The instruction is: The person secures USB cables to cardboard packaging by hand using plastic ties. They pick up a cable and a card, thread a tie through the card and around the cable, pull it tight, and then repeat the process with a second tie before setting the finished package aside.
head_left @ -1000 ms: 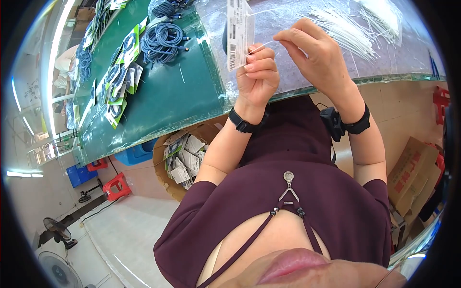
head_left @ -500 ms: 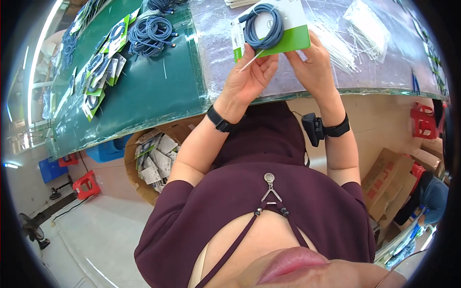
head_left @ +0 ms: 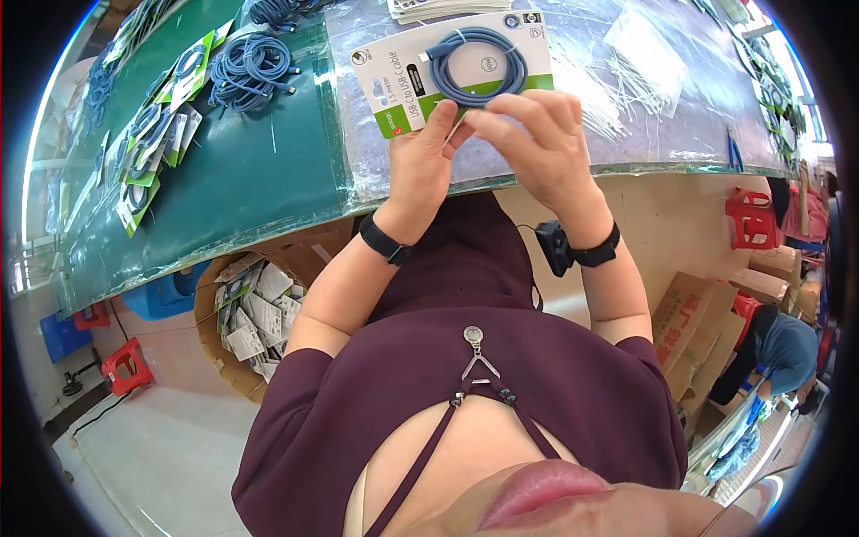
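Observation:
My left hand (head_left: 419, 170) is closed on the lower edge of a white and green packaging card (head_left: 391, 76), its thumb on the front. On the card lies a coiled blue USB-C cable (head_left: 512, 67), bound by a white tie at its top. A thin white cable tie (head_left: 455, 130) sticks out below the coil, close to my left thumb. My right hand (head_left: 546, 148) has its fingertips pinched together at this tie, in front of the card's lower edge. The fingers partly hide the tie and the card's lower right part.
Loose white cable ties (head_left: 582, 89) and a clear bag (head_left: 649, 49) of them lie to the right. A pile of blue cables (head_left: 253, 72) and several carded cables (head_left: 165, 116) lie left on the green mat (head_left: 295, 170). Below stands a carton (head_left: 208, 313) of cards.
The card has turned to face me more squarely, showing its printed text. My right hand has moved from the card's right edge to the tie below the coil. The view has shifted slightly.

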A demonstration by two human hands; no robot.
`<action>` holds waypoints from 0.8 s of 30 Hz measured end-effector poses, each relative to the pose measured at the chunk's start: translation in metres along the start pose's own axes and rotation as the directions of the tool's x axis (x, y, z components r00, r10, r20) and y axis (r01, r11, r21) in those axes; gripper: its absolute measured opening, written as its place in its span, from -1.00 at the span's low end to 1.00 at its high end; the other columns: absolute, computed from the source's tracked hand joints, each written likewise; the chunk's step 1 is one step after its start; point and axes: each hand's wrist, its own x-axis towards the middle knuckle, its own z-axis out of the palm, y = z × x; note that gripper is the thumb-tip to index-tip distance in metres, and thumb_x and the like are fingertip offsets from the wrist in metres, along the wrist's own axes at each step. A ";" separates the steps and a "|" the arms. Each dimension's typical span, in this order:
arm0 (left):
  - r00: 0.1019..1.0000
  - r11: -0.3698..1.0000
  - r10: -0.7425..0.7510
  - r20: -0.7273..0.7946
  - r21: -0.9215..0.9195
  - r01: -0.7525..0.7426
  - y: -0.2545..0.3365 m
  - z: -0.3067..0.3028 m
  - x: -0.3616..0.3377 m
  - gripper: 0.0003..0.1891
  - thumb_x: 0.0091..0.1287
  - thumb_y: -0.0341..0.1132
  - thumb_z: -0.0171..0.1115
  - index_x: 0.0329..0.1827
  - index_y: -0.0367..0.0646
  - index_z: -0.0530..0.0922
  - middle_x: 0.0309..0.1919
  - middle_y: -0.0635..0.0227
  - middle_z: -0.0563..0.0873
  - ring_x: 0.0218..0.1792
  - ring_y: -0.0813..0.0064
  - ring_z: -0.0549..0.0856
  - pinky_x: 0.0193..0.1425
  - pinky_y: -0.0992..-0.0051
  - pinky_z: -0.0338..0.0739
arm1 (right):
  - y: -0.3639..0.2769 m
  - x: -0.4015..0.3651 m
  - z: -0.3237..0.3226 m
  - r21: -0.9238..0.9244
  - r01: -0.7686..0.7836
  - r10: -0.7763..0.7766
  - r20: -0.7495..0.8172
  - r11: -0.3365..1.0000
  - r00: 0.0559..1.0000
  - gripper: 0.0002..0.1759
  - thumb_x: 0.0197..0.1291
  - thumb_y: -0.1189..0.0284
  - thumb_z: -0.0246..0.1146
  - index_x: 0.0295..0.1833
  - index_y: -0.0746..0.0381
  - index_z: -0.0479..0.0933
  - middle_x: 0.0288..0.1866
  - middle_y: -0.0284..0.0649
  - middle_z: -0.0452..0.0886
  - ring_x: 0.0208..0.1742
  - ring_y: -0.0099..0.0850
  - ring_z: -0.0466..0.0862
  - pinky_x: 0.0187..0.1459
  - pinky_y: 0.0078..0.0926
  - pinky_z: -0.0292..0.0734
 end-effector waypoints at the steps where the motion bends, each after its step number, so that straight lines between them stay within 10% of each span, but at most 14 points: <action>1: 1.000 1.000 0.004 0.000 -0.004 -0.004 0.000 0.001 -0.001 -0.75 0.42 -0.38 0.23 0.12 -0.19 0.54 -0.02 0.29 0.71 -0.06 0.42 0.72 0.06 0.37 0.68 | -0.001 -0.001 0.004 -0.003 0.039 -0.038 0.039 0.999 0.998 -0.61 -0.10 0.61 0.43 -0.09 0.07 0.63 -0.14 -0.42 0.56 -0.15 -0.40 0.51 -0.08 -0.37 0.42; 11: 0.999 0.998 0.042 0.033 -0.053 -0.040 0.012 0.017 -0.003 -0.76 0.37 -0.45 0.26 0.08 -0.21 0.56 -0.05 0.29 0.70 -0.02 0.37 0.72 0.08 0.37 0.66 | 0.008 -0.009 0.034 0.013 0.082 -0.078 -0.181 0.997 0.980 -0.59 -0.17 0.56 0.44 -0.09 0.11 0.63 -0.10 -0.34 0.53 -0.12 -0.38 0.48 -0.07 -0.35 0.41; 13: 0.995 0.996 0.087 0.048 -0.040 -0.085 0.016 0.020 0.000 -0.76 0.35 -0.46 0.28 0.06 -0.22 0.57 -0.06 0.27 0.70 -0.02 0.35 0.72 0.07 0.36 0.66 | 0.000 -0.011 0.030 0.134 -0.077 0.110 -0.257 0.988 0.960 -0.64 -0.17 0.59 0.44 -0.15 0.19 0.60 -0.02 -0.24 0.52 -0.11 -0.31 0.50 -0.09 -0.36 0.44; 16: 0.638 0.468 0.514 0.573 0.436 -0.769 0.033 0.013 0.009 -0.74 0.24 -0.49 0.35 0.00 -0.25 0.61 -0.06 0.16 0.70 -0.04 0.28 0.74 0.04 0.38 0.66 | -0.007 -0.012 0.026 0.228 -0.143 0.205 -0.277 0.963 0.939 -0.68 -0.17 0.61 0.43 -0.20 0.24 0.58 0.01 -0.16 0.53 -0.12 -0.25 0.52 -0.11 -0.35 0.46; 20: 0.454 0.272 0.504 0.735 0.363 -0.891 0.052 0.019 0.013 -0.71 0.14 -0.48 0.41 -0.06 -0.26 0.64 -0.05 0.07 0.70 -0.06 0.25 0.75 0.00 0.41 0.66 | -0.012 -0.016 0.031 0.369 -0.211 0.301 -0.206 0.905 0.931 -0.73 -0.14 0.63 0.42 -0.24 0.27 0.56 -0.04 -0.11 0.56 -0.17 -0.19 0.55 -0.11 -0.32 0.46; 24: 0.505 0.278 0.485 0.714 0.421 -0.863 0.060 0.019 0.015 -0.70 0.11 -0.46 0.44 -0.07 -0.27 0.63 -0.04 0.05 0.71 -0.07 0.24 0.75 -0.01 0.44 0.66 | -0.013 -0.014 0.031 0.413 -0.256 0.336 -0.132 0.874 0.933 -0.74 -0.13 0.63 0.42 -0.27 0.27 0.53 -0.10 -0.09 0.59 -0.15 -0.13 0.58 -0.09 -0.25 0.48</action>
